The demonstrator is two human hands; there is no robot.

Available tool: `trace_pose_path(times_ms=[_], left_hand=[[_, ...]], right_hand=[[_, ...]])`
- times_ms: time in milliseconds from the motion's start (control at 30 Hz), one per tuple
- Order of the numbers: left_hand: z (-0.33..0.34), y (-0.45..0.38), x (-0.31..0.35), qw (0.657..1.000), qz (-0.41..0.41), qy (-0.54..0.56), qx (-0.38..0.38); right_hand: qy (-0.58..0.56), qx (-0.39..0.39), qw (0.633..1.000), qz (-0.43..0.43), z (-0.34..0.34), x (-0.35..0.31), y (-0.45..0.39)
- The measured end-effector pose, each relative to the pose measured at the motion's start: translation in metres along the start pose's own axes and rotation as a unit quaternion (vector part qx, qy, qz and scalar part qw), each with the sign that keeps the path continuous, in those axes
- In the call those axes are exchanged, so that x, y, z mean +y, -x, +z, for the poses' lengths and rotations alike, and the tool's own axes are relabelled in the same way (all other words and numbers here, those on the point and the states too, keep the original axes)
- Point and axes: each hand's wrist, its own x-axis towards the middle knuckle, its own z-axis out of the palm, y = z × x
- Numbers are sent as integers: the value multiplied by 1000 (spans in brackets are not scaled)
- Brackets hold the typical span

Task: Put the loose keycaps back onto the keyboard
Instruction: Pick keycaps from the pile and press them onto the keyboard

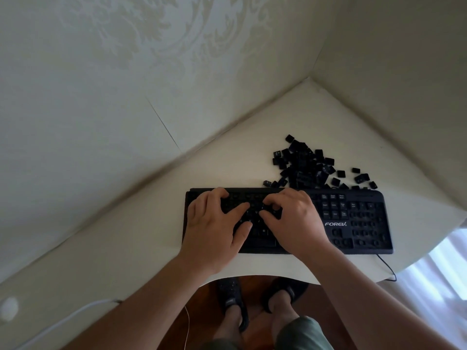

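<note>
Both hands lie on top of the black keyboard [358,223], palms down. The left hand [214,228] has its fingers bent over the keys, thumb and first finger reaching toward the middle. The right hand [294,221] has its fingers curled down onto the keys too. I cannot tell if either hand holds a keycap, because the fingertips hide it. The keyboard sits on a white table [156,223], near the front edge. A pile of loose black keycaps [305,165] lies just behind the keyboard. Many key spots on its right side look bare.
</note>
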Motion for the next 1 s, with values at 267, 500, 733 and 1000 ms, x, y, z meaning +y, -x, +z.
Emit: trace_pose_path(times_ms=[267,500,733,1000], left_hand=[[0,-5,8,1000,7,6,-1],[3,-11,20,1000,24,0,4],[1,-16,24,1000,26,-6,-4],[3,-18,28,999,8,36,8]], right_hand=[[-2,-5,1000,11,-5,6,-1],[7,5,1000,24,-11,16,-1],[10,8,1000,23,-16,25,-2],[-14,-4,1000,12,-23,17,-7]])
